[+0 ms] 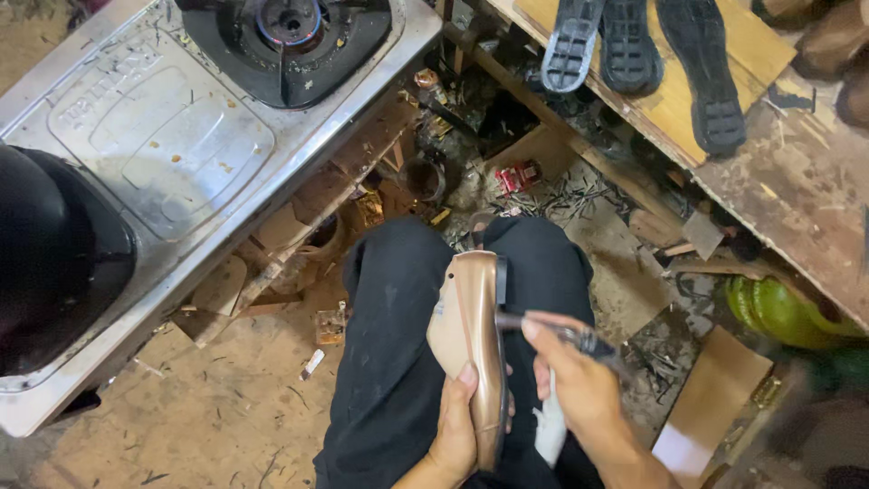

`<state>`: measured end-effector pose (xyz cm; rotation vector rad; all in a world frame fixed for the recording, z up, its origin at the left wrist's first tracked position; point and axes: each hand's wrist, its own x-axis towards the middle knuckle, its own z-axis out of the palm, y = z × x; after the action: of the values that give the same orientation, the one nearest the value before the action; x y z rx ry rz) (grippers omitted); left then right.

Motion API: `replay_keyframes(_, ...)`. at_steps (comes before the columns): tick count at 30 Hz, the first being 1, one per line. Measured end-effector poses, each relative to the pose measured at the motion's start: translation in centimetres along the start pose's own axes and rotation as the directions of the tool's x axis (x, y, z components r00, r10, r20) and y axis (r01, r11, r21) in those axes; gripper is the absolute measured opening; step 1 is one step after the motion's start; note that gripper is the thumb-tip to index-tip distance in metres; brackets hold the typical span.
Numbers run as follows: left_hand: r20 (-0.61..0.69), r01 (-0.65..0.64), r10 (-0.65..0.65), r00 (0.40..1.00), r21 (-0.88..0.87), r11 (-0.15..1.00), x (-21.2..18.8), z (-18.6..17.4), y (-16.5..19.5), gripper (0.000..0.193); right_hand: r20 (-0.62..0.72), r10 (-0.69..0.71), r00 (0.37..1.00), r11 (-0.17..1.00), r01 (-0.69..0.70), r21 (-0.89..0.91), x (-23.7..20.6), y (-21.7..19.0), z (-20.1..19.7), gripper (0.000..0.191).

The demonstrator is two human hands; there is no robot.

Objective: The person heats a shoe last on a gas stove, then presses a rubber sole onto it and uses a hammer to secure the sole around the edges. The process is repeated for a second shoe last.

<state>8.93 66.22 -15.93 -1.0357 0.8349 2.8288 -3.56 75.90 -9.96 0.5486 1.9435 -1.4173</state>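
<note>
Gripping the tan shoe (471,335), left hand (454,435) fingers curl underneath; right hand (579,385) pinches a brush (566,333).

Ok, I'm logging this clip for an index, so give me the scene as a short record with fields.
Left hand: left hand grips a glossy tan shoe on the lap
Right hand: right hand holds a thin tool, tip at the shoe's edge
Left of the knees: gas stove
Upper right: wooden bench with black soles
</note>
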Motion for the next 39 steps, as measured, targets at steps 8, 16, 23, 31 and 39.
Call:
replay_keyframes(8,0.403,-0.433,0.316,0.859,0.242,0.869,-8.3,1.5,0.9,0.072,0.440,-0.185,0.879,0.922,0.001,0.387,-4.5,5.3,-10.6,0.042)
replay_keyframes(16,0.232,-0.084,-0.010,0.973,0.394,0.915,-1.6,4.5,3.4,0.031,0.348,-0.131,0.928,0.902,-0.034,0.430,-6.8,10.4,-14.3,0.043)
replay_keyframes(23,0.187,-0.068,-0.029,0.982,0.489,0.870,3.3,4.3,6.3,0.024,0.309,-0.113,0.944,0.879,-0.050,0.474,-3.1,7.1,-12.2,0.044)
replay_keyframes(31,0.261,-0.202,0.031,0.965,0.662,0.722,15.5,6.8,13.6,0.019,0.063,-0.241,0.969,0.971,0.241,0.005,7.1,-0.9,-5.6,0.035)
replay_keyframes(39,0.135,-0.030,-0.112,0.985,0.760,0.649,23.9,8.1,17.8,0.021,0.123,-0.038,0.992,0.997,0.030,0.070,16.9,-10.4,-2.4,0.037)
